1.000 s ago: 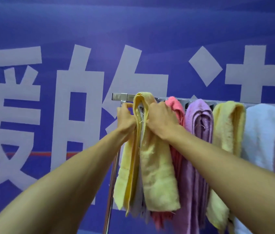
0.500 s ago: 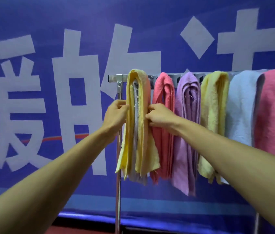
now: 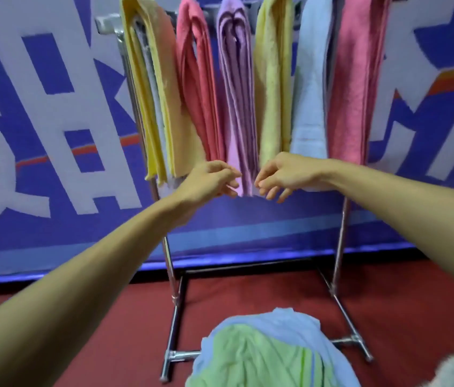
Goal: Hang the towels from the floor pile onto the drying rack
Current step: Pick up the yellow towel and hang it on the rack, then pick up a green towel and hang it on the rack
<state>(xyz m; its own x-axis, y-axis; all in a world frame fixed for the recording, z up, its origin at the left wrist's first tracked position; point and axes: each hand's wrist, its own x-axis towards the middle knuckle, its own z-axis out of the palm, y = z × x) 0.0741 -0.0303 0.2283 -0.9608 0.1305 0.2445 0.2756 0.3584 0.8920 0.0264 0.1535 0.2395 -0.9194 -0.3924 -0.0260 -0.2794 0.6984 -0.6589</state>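
- The left hand (image 3: pixel 211 178) hangs in front of the drying rack (image 3: pixel 169 258) with its fingers loosely curled, grasping nothing.
- The right hand (image 3: pixel 284 174) mirrors it, fingers relaxed and empty, level with the left.
- Both hands flank the bottom hem of the purple towel (image 3: pixel 237 93); motion blur hides whether the fingertips touch it.
- Six towels are draped over the rack's top rail; from its left end they are a yellow towel (image 3: pixel 150 93), a coral towel (image 3: pixel 195 88), the purple one, a second yellow towel (image 3: pixel 271 79), a light blue towel (image 3: pixel 312 93) and a pink towel (image 3: pixel 351 88).
- The floor pile (image 3: pixel 298 325) lies on the red floor (image 3: pixel 401 303) at the front of the rack's base, a green towel (image 3: pixel 253 358) on top of pale blue cloth.
- A blue banner (image 3: pixel 52 79) with large white characters stands behind the rack.
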